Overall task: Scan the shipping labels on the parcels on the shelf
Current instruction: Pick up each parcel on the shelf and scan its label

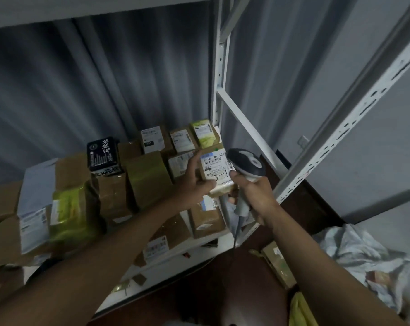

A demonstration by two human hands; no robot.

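A person's left hand (194,182) pinched a small brown cardboard parcel (217,171) by its lower edge above the white metal shelf (175,267), white label up. The right hand (255,196) gripped a grey handheld scanner (246,164) just beside it. The parcel looked light and stiff, best held by edges clear of the barcode.

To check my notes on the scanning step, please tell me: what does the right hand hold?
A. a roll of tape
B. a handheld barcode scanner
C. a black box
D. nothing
B: the right hand grips the grey handle of the barcode scanner, its head beside the labelled parcel that the left hand holds.
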